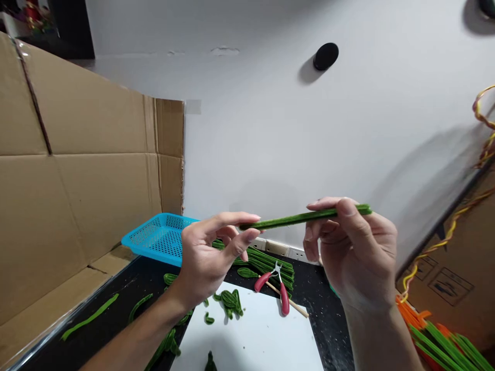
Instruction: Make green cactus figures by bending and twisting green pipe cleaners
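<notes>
A short bundle of green pipe cleaners [290,220] is held up level above the work surface. My left hand [216,242] pinches its left end between thumb and fingers. Near the right end, my right hand [353,247] grips it between thumb and fingers, with the tip sticking out past the thumb. Below lies a white board [263,335] with small bent green pipe cleaner pieces [231,303] on it. Red-handled pliers [284,296] and a thin wooden stick [297,307] rest at its far edge, beside a pile of long green pipe cleaners [266,260].
At the back left stands a blue plastic basket [133,239], next to a cardboard wall [100,118]. More green pieces [91,317] lie on the black tabletop [332,330]. Orange and green stems [444,340] are at the lower right, near a yellow twisted cord [441,247]. Behind is a white wall [255,144].
</notes>
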{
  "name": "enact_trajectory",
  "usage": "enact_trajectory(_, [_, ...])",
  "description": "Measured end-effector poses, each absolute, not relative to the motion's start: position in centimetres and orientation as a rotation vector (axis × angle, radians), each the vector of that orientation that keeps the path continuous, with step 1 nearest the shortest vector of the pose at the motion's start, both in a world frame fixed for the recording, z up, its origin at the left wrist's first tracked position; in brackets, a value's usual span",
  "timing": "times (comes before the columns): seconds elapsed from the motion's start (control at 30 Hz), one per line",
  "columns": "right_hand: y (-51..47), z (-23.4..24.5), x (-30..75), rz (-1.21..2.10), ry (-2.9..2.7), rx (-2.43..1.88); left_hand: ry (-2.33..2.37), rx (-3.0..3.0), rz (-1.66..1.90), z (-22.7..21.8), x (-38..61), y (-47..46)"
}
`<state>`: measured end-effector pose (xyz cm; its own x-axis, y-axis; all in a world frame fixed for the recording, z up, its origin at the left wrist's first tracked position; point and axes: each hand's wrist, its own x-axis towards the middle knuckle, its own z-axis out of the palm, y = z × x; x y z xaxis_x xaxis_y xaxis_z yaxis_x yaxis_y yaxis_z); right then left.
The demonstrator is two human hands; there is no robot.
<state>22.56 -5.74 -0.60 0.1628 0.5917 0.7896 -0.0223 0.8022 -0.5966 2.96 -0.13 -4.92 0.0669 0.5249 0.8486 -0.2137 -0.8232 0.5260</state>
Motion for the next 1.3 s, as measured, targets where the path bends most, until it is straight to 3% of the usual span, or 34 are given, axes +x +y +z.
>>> enact_trajectory(0.23, [-4.9,-1.1,22.4,0.354,-1.451,-0.647,0.418,1.841,1.377,-4.4,3.3,0.2])
enact_trajectory(0.57, [-4.9,-0.5,22.8,0.118,-1.749,-0.997,0.395,1.717,1.101,-4.2,3.6,1.1])
enact_trajectory(0.73, [-4.9,-0.3,23.1,0.186,-1.854,-1.057,0.357,1.788,0.636,-3.4,2.0,2.6])
enact_trajectory(0.97, [-5.0,-0.6,23.3,0.273,-1.963,-1.009,0.292,1.808,0.527,-3.4,1.5,2.7])
enact_trajectory(1.3, [-4.9,-0.8,23.9,0.28,-1.875,-0.904,0.277,1.613,0.677,-3.7,2.3,2.4])
